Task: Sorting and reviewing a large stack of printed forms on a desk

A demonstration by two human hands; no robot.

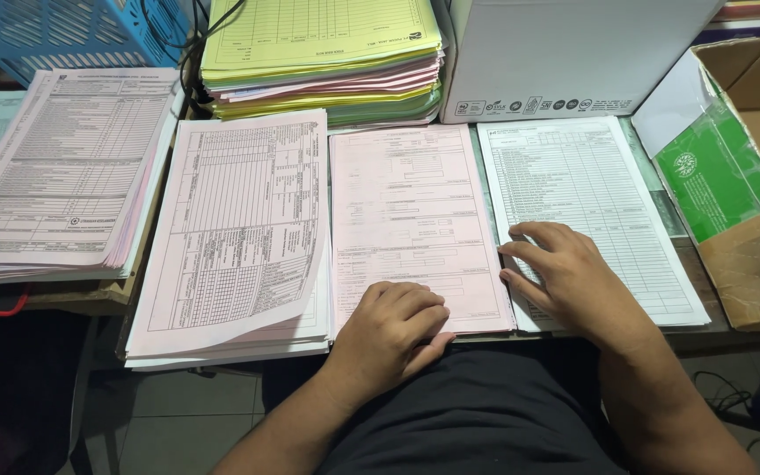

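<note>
My left hand (pixel 393 330) rests at the near edge of a stack of pink printed forms (pixel 406 211), fingers curled loosely, holding nothing. My right hand (pixel 565 277) lies flat on a stack of white printed forms (pixel 573 176), fingertips at its left edge beside the pink stack. Left of the pink stack lies a pile of pale pink forms (pixel 239 229), its top sheet askew.
Another pile of forms (pixel 63 167) sits at the far left. A tall stack of yellow, pink and green sheets (pixel 323 57) stands behind. A white box (pixel 565 53) is at the back right, an open cardboard box (pixel 749 176) with green packaging at right, a blue crate (pixel 63 31) at top left.
</note>
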